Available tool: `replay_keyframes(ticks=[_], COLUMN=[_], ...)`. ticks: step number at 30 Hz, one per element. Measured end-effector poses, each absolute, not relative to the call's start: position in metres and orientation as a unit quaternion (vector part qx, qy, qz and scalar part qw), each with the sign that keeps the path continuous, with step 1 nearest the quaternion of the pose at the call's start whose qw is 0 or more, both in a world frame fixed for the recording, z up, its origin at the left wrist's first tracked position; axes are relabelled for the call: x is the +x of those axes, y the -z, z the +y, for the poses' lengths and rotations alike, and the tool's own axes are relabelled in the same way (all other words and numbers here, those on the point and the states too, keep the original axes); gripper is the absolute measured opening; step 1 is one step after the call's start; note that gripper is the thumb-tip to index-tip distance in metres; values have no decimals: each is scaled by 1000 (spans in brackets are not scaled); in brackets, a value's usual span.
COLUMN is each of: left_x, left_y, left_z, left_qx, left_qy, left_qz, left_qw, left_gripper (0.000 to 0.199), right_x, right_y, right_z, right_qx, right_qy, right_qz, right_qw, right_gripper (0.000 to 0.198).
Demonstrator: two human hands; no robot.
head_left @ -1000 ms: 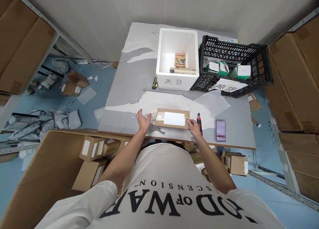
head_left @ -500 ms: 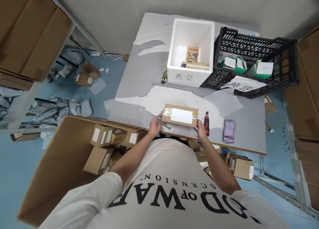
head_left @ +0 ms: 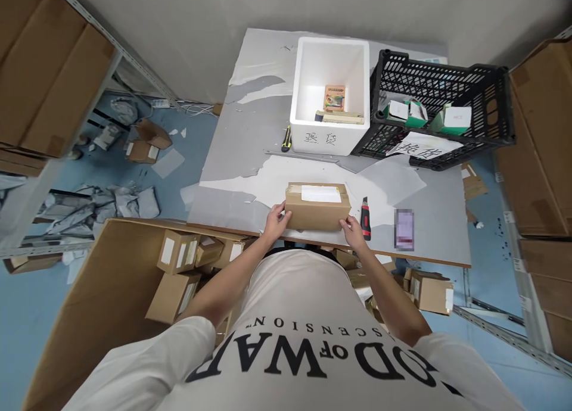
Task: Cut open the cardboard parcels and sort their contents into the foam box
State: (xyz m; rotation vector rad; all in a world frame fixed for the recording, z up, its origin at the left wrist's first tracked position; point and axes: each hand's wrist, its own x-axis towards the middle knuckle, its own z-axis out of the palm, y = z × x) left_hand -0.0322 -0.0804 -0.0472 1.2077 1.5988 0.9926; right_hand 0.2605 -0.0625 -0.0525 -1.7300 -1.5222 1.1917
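Observation:
A taped cardboard box (head_left: 316, 213) with a white label on its top is at the table's front edge, its long plain side toward me. My left hand (head_left: 276, 221) grips its left end, and my right hand (head_left: 353, 231) grips the lower right corner. Just right of the box lies a red and black box cutter (head_left: 365, 219), close to my right fingers but apart from them. A phone-like pale purple rectangle (head_left: 404, 229), blurred out, rests farther right.
A white foam box (head_left: 326, 138) holding booklets stands at the back, beside a black plastic crate (head_left: 473, 146) with green-and-white cartons. A yellow and black cutter (head_left: 286, 138) lies left of the foam box. Below the table, a large carton (head_left: 80, 315) holds several parcels.
The cardboard box has tipped so that its long front side now faces me and its label lies farther back. Both hands remain at its ends. The whole view has shifted slightly.

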Motion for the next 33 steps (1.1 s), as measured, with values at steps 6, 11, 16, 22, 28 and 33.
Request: replay_keyframes(ticks=[6,11,16,22,28,33], left_x=[-29,-26,-30,-31,-31,-44], left_y=[41,57,75,85,87,98], left_z=[-63,-52,-50,-52,-58,-77], left_qx=[467,402,404,403,382,366], left_qy=[-409,-430,-421,-445,-416,-407], left_qz=[632,631,612,591,626,660], left_qw=[463,506,534,539,538,515], left_gripper=[51,61,56,68,64,53], right_x=[258,253,248,252,253,264], right_y=[41,45,52,60,70,81], right_z=[-54,-47,-41,-37,-41,-65], right_qx=[-668,-695,-712,-724,-714,-688], right_qy=[-370,-352,-367,-415,-470,-498], right_qz=[-595,-592,-563,-508,-447,-432], right_qw=[252,206,205,215,262,304], right_gripper=[58,66,68,60,57,50])
